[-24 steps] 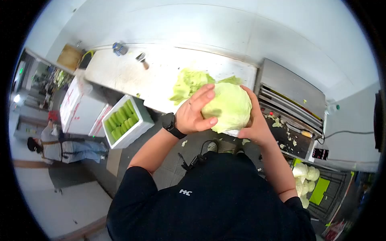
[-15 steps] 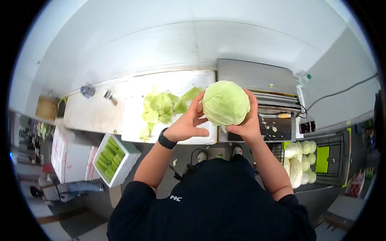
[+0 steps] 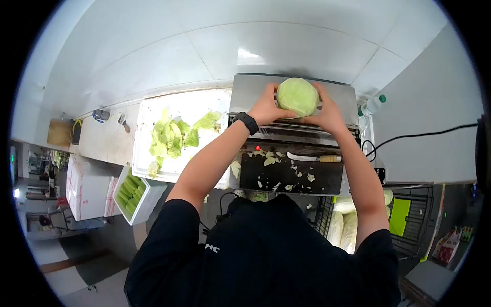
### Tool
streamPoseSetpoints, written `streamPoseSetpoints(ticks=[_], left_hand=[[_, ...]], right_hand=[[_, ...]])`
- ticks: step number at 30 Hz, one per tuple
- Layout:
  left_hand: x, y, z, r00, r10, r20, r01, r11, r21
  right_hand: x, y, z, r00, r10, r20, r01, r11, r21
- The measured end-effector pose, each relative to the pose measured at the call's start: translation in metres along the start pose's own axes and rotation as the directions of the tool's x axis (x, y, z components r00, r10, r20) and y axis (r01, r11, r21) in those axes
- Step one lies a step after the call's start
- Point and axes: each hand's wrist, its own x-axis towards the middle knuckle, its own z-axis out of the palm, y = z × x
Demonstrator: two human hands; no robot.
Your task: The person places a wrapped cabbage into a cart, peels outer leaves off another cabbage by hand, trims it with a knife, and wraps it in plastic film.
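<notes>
A round pale green cabbage (image 3: 297, 97) is between my two hands, over the flat steel plate (image 3: 250, 88) at the back. Whether its underside rests on the plate is hidden. My left hand (image 3: 268, 108), below a black wristband, grips the cabbage's left side. The right side is held by my right hand (image 3: 327, 112), its thumb toward the front. Nearer to me, a curved knife with a wooden handle (image 3: 327, 158) lies on a dark board (image 3: 255, 176) strewn with cabbage scraps.
Loose cabbage leaves (image 3: 171, 135) lie on a white tray (image 3: 146, 110) to the left. A box of long green vegetables (image 3: 132, 192) stands lower left. At right are a wire cart (image 3: 419, 215) with pale vegetables, a bottle (image 3: 372, 105) and a black cable (image 3: 424, 135).
Both hands have carried the cabbage away from my body, over the steel plate. The view has shifted right, bringing the knife and dark board into fuller sight.
</notes>
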Motion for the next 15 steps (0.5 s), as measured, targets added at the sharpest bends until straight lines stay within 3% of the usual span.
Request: streamPoseSetpoints(ticks=[5,8,11,13,15], left_hand=[[0.023,-0.027,0.015,0.992,-0.023,-0.122,0.051,0.972,0.231],[0.021,-0.020,0.015,0.994,-0.041,-0.101,0.072,0.942,0.329],[0.010,-0.002,0.017,0.991,-0.095,-0.092,0.126,0.890,0.438],[0.003,0.005,0.014,0.991,-0.118,-0.066,0.133,0.787,0.603],[0.005,-0.006,0.004,0.990,-0.116,-0.075,0.138,0.824,0.550]], right_hand=[[0.024,0.049,0.005,0.991,-0.003,0.136,-0.004,0.999,0.054],[0.027,0.066,0.011,0.994,-0.034,0.101,0.038,0.999,-0.035],[0.017,0.052,-0.002,0.981,0.057,0.186,-0.037,0.993,-0.109],[0.013,0.050,-0.011,0.979,-0.054,0.198,0.100,0.968,-0.231],[0.014,0.048,-0.022,0.982,-0.057,0.182,0.108,0.954,-0.279]])
